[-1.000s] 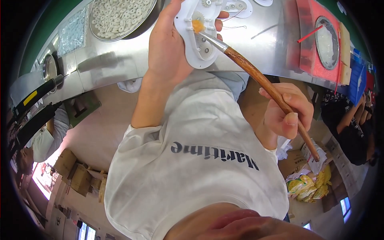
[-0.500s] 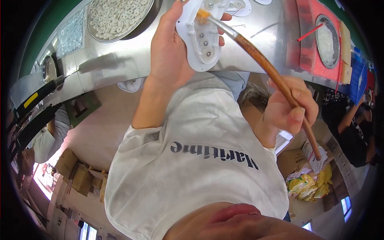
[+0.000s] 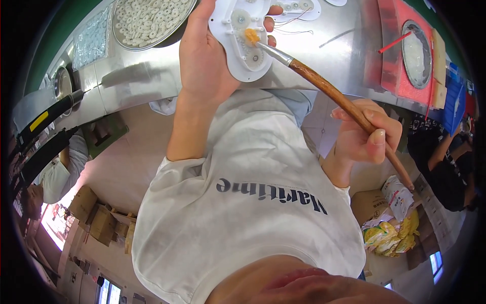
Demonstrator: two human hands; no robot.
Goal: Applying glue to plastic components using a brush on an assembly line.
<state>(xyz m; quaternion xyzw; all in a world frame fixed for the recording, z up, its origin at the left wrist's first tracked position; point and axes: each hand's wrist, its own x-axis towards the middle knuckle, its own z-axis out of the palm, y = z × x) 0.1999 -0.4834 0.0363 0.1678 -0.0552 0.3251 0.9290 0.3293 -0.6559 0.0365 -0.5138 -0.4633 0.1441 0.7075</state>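
The left hand supports a white plastic housing above the near edge of the worktop; its fingers are clamped around the housing, with the palm along the left side and three fingertips visible at the right edge. The housing's recess faces up and contains translucent white gears. The right hand, positioned to the right and nearer the body, has its fingers closed together on the wooden handle of a brush. The brush extends diagonally far and left, so that its orange-coated bristles are located at the gears in the recess. At the far left, a round metal bowl contains small white gears; a clear bag of pale blue parts lies to its left. A second white housing lies on the far side of the worktop, with thin wires beside it. At the right, a red tray carries an oval-looking metal dish of white substance and a red stick.
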